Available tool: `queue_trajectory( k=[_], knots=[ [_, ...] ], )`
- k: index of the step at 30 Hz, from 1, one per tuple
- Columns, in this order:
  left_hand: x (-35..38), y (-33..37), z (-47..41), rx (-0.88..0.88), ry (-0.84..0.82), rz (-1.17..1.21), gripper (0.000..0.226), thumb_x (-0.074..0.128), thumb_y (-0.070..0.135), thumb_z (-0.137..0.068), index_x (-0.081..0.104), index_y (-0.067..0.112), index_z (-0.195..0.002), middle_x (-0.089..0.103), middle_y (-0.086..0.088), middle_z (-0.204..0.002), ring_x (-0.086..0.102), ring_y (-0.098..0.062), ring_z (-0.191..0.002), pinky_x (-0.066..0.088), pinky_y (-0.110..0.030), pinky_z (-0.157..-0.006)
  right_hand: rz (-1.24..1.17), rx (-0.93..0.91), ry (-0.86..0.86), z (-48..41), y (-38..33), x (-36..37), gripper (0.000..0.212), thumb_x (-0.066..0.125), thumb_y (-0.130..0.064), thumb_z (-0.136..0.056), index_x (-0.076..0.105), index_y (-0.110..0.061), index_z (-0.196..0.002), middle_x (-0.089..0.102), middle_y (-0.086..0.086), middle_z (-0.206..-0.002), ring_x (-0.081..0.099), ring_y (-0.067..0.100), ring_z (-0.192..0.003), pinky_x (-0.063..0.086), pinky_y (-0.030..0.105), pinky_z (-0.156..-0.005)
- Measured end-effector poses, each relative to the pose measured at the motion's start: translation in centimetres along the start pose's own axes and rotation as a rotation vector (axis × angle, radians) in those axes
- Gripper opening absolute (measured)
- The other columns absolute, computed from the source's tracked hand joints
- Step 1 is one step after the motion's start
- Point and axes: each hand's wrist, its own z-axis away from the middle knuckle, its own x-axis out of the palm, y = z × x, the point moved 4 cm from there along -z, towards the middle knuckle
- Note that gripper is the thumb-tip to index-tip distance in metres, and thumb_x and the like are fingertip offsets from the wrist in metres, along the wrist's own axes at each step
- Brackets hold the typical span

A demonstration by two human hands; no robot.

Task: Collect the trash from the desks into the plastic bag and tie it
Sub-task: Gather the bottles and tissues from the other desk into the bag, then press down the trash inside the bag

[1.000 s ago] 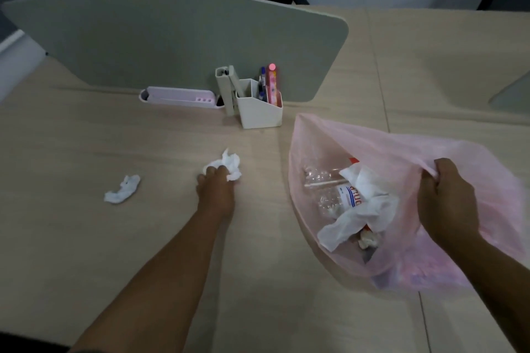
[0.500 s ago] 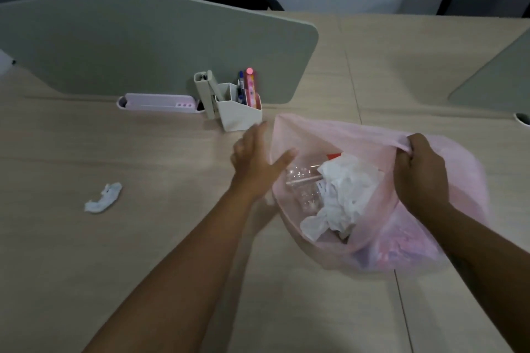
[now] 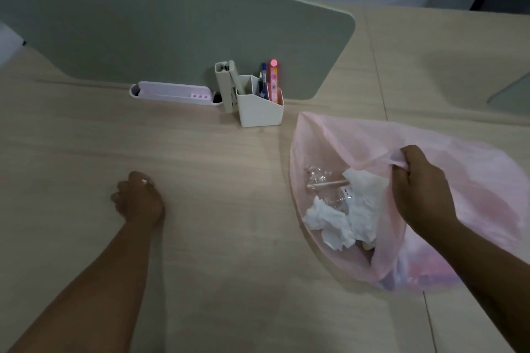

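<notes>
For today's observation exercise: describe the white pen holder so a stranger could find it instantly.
Start at the grey-green divider panel standing across the desk. At its foot, near its right end, sits the white pen holder. Unlike the low lilac tray to its left, it is taller and holds upright pens.

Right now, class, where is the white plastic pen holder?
The white plastic pen holder stands at the desk's far side against the grey-green divider panel, between the pale pink tray and pink plastic bag.

Pale pink translucent plastic bag [image 3: 344, 140]; white crumpled tissues [image 3: 329, 221]; grey-green divider [image 3: 172, 26]; light wood-grain desk [image 3: 229, 238]; white pen holder [image 3: 259, 110].
</notes>
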Motion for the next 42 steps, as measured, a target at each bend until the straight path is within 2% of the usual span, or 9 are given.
queue_trajectory(
  k=[6, 10, 13, 16, 19, 23, 28, 31, 42],
  knots=[
    [0.3, 12.4, 8.7, 0.421, -0.129, 0.544, 0.016, 0.044, 0.013, -0.093, 0.057, 0.004, -0.092, 0.06, -0.019, -0.094, 0.057, -0.03, -0.084, 0.044, -0.038, -0.076, 0.031, 0.064, 0.042, -0.8, 1.0, -1.5, 0.015, 0.036, -0.017, -0.097, 0.047, -0.007, -0.096, 0.057, 0.015, -0.071, 0.054, 0.036, -0.063, 0.046, 0.043, -0.057],
    [-2.0, 22.7, 21.0, 0.531, -0.92, 0.774, 0.017, 0.053, 0.034, -0.097, 0.062, 0.02, -0.097, 0.064, 0.001, -0.101, 0.06, -0.005, -0.085, 0.043, -0.013, -0.066, -0.028, 0.095, 0.092, -1.2, 0.6, -2.4, 0.013, 0.037, -0.014, -0.098, 0.048, -0.006, -0.095, 0.058, 0.013, -0.076, 0.053, 0.034, -0.067, 0.042, 0.04, -0.06],
    [-2.4, 26.1, 24.1, 0.558, -1.336, 0.791, 0.038, 0.036, 0.046, -0.102, 0.063, 0.027, -0.121, 0.068, 0.005, -0.115, 0.063, -0.008, -0.11, 0.051, -0.022, -0.087, -0.06, 0.099, 0.109, -1.4, 0.5, -3.2, 0.012, 0.037, -0.012, -0.097, 0.047, -0.006, -0.093, 0.057, 0.013, -0.076, 0.051, 0.034, -0.068, 0.041, 0.04, -0.06],
    [-1.5, 26.6, 20.3, 0.308, -1.031, 1.077, 0.025, 0.047, 0.033, -0.101, 0.066, 0.019, -0.11, 0.07, -0.003, -0.104, 0.067, -0.02, -0.101, 0.055, -0.029, -0.078, -0.077, 0.088, 0.125, -1.4, 0.5, -4.1, 0.011, 0.037, -0.009, -0.095, 0.045, -0.005, -0.088, 0.055, 0.014, -0.072, 0.049, 0.035, -0.065, 0.04, 0.041, -0.057],
    [1.4, 23.8, 16.2, 0.149, -0.45, 0.696, 0.026, 0.061, 0.034, -0.088, 0.06, 0.021, -0.11, 0.061, -0.003, -0.114, 0.054, -0.028, -0.113, 0.046, -0.033, -0.088, -0.087, 0.103, 0.143, -1.1, 0.8, -5.0, 0.011, 0.035, -0.007, -0.092, 0.044, -0.005, -0.087, 0.056, 0.014, -0.07, 0.051, 0.034, -0.065, 0.043, 0.042, -0.057],
    [5.7, 21.2, 16.5, 0.136, -0.629, 0.334, 0.032, 0.06, 0.038, -0.083, 0.063, 0.009, -0.095, 0.068, -0.017, -0.108, 0.063, -0.035, -0.101, 0.048, -0.035, -0.079, -0.105, 0.127, 0.138, -0.6, 1.5, -5.9, 0.012, 0.035, -0.005, -0.092, 0.046, -0.006, -0.088, 0.057, 0.009, -0.071, 0.052, 0.031, -0.064, 0.045, 0.041, -0.056],
    [0.1, 24.6, 14.7, 0.164, -0.629, 0.741, 0.015, 0.046, 0.019, -0.098, 0.055, 0.011, -0.089, 0.064, -0.016, -0.09, 0.06, -0.025, -0.068, 0.055, -0.036, -0.059, -0.292, 0.108, 0.368, -2.7, 0.3, -10.0, 0.015, 0.036, -0.007, -0.096, 0.049, -0.01, -0.091, 0.048, -0.012, -0.072, 0.042, 0.007, -0.059, 0.034, 0.012, -0.052],
    [-5.1, 25.3, 13.8, 0.206, -0.603, 0.785, 0.014, 0.042, 0.019, -0.099, 0.052, 0.014, -0.089, 0.06, -0.01, -0.09, 0.058, -0.022, -0.072, 0.056, -0.035, -0.062, -0.272, 0.059, 0.253, -4.9, -1.1, -10.5, 0.018, 0.035, -0.012, -0.099, 0.05, -0.006, -0.092, 0.045, -0.009, -0.072, 0.046, 0.017, -0.068, 0.036, 0.029, -0.057],
    [-16.0, 11.2, 16.6, 0.204, -0.045, 0.451, 0.023, 0.05, 0.025, -0.099, 0.054, 0.014, -0.08, 0.066, -0.001, -0.067, 0.059, -0.023, -0.058, 0.053, -0.036, -0.062, -0.624, -0.22, -0.022, -2.6, -8.1, -4.2, 0.014, 0.037, -0.009, -0.095, 0.05, -0.014, -0.094, 0.057, -0.006, -0.077, 0.055, 0.018, -0.07, 0.044, 0.035, -0.061]
  ],
)
